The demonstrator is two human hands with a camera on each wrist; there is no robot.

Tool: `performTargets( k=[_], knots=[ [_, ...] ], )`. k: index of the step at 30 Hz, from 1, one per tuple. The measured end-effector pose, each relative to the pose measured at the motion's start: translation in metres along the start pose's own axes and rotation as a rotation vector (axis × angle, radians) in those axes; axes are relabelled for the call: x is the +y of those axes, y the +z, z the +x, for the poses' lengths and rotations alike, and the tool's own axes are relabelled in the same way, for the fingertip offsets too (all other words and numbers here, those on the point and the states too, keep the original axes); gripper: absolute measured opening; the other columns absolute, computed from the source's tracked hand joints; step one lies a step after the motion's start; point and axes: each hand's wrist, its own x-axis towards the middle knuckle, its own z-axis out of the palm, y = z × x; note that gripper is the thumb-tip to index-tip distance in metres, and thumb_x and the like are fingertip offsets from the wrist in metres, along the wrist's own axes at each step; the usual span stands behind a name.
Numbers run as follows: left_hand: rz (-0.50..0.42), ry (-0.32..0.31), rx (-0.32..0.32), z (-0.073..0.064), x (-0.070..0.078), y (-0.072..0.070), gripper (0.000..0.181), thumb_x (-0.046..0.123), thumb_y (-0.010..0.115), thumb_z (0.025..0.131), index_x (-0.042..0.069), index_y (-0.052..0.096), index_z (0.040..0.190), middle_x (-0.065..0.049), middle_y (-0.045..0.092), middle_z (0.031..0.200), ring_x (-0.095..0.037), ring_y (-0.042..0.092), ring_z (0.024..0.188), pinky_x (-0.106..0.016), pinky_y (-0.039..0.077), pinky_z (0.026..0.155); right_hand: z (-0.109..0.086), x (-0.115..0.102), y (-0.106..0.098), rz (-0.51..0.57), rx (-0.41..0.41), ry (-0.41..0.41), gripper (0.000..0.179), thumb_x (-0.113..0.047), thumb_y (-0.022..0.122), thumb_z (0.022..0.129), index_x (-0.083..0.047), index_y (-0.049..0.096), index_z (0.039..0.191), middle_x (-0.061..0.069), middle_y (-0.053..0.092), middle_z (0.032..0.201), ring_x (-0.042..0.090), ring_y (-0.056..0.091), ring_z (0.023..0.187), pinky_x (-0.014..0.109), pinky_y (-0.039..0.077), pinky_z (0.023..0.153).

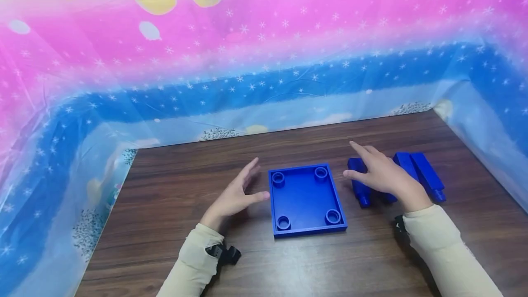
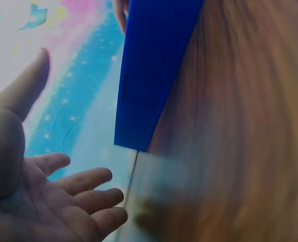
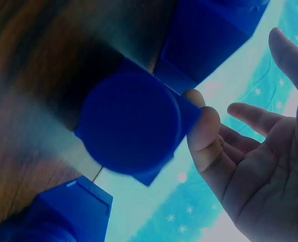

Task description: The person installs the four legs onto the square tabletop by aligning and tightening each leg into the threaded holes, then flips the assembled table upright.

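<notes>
Several blue blocks [image 1: 426, 173] lie right of the tray [image 1: 305, 198], long axes roughly near-to-far. I note the right hand [image 1: 382, 174] nearer, extended over them, gripping nothing; contact unclear. Left hand [image 1: 234, 197]: spread, empty, just left of the tray.

Blue tray [image 1: 304, 200], brown wood-grained table [image 1: 173, 196]

In the head view, the right hand [image 1: 385, 173] partly hides the blue blocks [image 1: 406, 163]; the lower edge cuts both sleeves [image 1: 187, 260]. In the left wrist view, the upper edge crops the blue tray [image 2: 154, 75].
</notes>
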Motion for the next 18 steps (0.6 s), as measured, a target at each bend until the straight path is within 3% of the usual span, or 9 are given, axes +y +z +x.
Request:
performTargets(
  k=[5, 7, 12, 15, 18],
  knots=[
    [-0.049, 0.008, 0.024, 0.001, -0.008, 0.002, 0.1, 0.023, 0.083, 0.095, 0.005, 0.018, 0.169, -0.025, 0.032, 0.168, -0.038, 0.025, 0.158, -0.053, 0.018, 0.128, 0.001, -0.005, 0.006, -0.014, -0.007, -0.005, 0.091, -0.044, 0.071, 0.101, -0.002, 0.025, 0.167, 0.04, 0.036, 0.157, 0.062, 0.041, 0.139, 0.081, 0.034, 0.106],
    [-0.026, 0.018, 0.029, 0.001, -0.01, 0.004, 0.101, 0.025, 0.084, 0.093, 0.004, 0.02, 0.168, -0.024, 0.033, 0.168, -0.038, 0.025, 0.158, -0.053, 0.017, 0.128, 0.001, -0.007, 0.007, -0.022, -0.013, -0.005, 0.089, -0.04, 0.073, 0.101, -0.002, 0.026, 0.167, 0.04, 0.037, 0.156, 0.063, 0.041, 0.138, 0.08, 0.034, 0.107],
    [0.146, 0.015, -0.03, 0.002, -0.012, 0.013, 0.11, 0.038, 0.087, 0.089, 0.008, 0.018, 0.17, -0.017, 0.027, 0.172, -0.032, 0.022, 0.16, -0.053, 0.012, 0.129, 0.002, -0.009, 0.009, -0.042, -0.02, -0.015, 0.082, -0.027, 0.074, 0.101, -0.001, 0.03, 0.165, 0.04, 0.039, 0.155, 0.063, 0.041, 0.138, 0.08, 0.033, 0.107],
    [0.266, -0.023, -0.064, 0.0, -0.011, 0.019, 0.116, 0.047, 0.087, 0.087, 0.015, 0.014, 0.171, -0.013, 0.021, 0.174, -0.032, 0.013, 0.162, -0.055, 0.004, 0.129, 0.002, -0.009, 0.011, -0.044, -0.024, -0.027, 0.079, -0.023, 0.073, 0.101, 0.0, 0.031, 0.164, 0.04, 0.04, 0.154, 0.063, 0.043, 0.137, 0.078, 0.036, 0.107],
    [0.321, -0.069, -0.085, -0.001, -0.011, 0.023, 0.12, 0.053, 0.086, 0.085, 0.021, 0.012, 0.172, -0.012, 0.015, 0.176, -0.034, 0.003, 0.162, -0.058, -0.001, 0.128, 0.001, -0.009, 0.012, -0.039, -0.03, -0.041, 0.078, -0.021, 0.073, 0.1, 0.001, 0.032, 0.163, 0.039, 0.041, 0.154, 0.062, 0.044, 0.136, 0.076, 0.04, 0.105]
  ],
)
